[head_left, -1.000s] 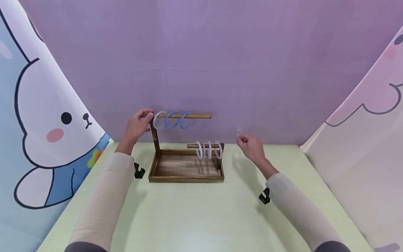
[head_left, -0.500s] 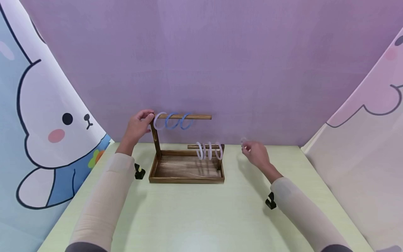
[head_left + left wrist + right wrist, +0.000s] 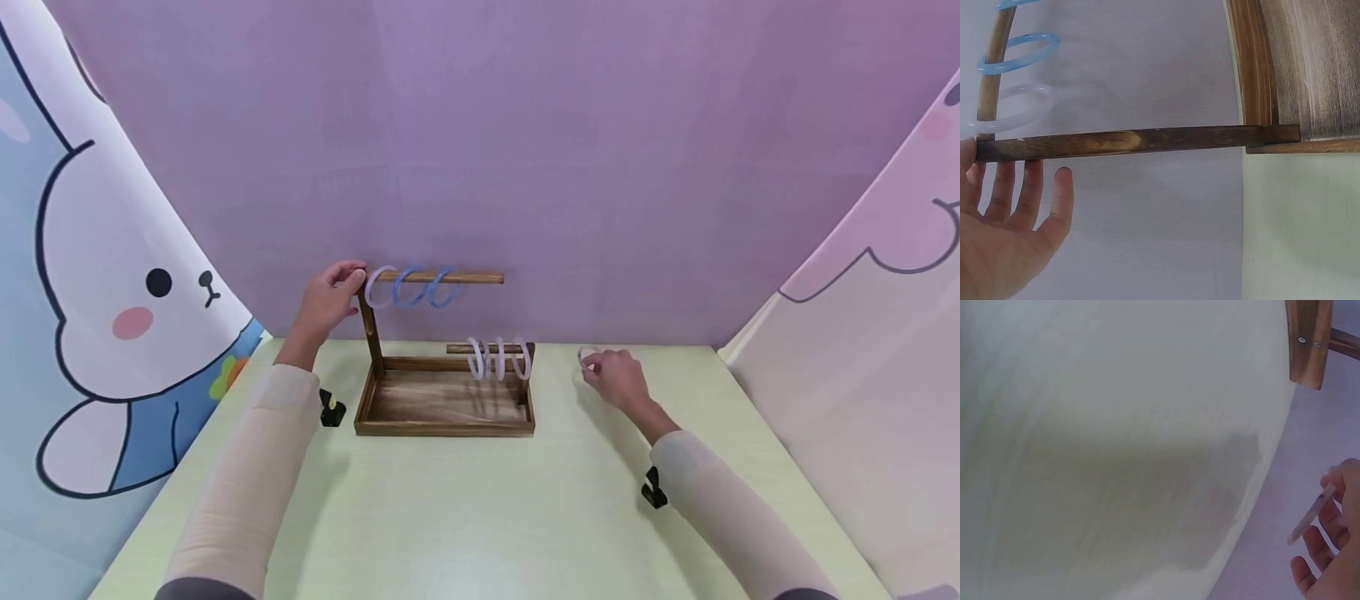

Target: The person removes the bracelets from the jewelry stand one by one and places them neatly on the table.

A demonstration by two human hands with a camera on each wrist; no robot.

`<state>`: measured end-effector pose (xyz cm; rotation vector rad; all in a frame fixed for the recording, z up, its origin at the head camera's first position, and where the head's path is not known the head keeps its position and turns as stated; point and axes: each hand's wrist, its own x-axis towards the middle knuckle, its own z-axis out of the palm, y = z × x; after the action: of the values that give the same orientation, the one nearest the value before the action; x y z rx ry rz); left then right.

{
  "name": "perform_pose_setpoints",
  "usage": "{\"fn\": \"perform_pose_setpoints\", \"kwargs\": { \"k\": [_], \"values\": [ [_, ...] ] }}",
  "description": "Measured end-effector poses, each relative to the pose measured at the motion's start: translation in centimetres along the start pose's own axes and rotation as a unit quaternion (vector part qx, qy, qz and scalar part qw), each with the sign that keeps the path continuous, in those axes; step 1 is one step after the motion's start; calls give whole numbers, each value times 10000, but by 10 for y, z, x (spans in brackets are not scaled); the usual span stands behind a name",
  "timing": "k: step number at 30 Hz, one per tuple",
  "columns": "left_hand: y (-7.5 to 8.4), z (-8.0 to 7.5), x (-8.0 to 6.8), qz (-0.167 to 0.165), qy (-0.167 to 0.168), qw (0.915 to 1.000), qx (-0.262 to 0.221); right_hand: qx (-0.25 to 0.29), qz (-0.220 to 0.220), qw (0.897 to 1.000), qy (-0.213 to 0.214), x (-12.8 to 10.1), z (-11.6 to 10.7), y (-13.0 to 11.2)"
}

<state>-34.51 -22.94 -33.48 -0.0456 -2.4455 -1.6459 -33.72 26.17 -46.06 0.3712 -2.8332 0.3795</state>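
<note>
**While pinching a pale ring beside the rack**

While pinching a thin pale ring (image 3: 587, 357) between thumb and fingertips, right hand (image 3: 617, 379) held low over the tabletop (image 3: 480, 500). Cannot tell whether just above the surface or already touching.

Wooden rack (image 3: 369, 325) near, to the left of that grip, with three pale rings (image 3: 498, 358) on the short lower bar closest to it. Left hand (image 3: 330, 296) spread, fingers nearly straight, pressed against the top of the rack's post. One pale and two blue rings (image 3: 423, 286) on the upper bar, just right of that grip.

Judged as the setting-down stage for a single ring. Next move calls for laying it flat before easing the pinch apart, with the rack kept braced.

No brand, label or writing readable; only cartoon rabbits (image 3: 127, 317) on the side panels.
</note>
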Motion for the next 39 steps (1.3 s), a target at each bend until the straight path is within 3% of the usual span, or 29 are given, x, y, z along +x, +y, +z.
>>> {"fn": "perform_pose_setpoints", "kwargs": {
  "k": [22,32,39],
  "values": [
    [-6,1,6,11,-1,10000,14,-1022,-155,9934,-496,-9,17,18],
    [-7,0,7,24,11,10000,46,-1012,-340,9934,-424,-8,25,15],
    [-8,0,7,-20,-32,10000,-38,-852,-230,9952,-432,-7,29,14]
  ]
}}
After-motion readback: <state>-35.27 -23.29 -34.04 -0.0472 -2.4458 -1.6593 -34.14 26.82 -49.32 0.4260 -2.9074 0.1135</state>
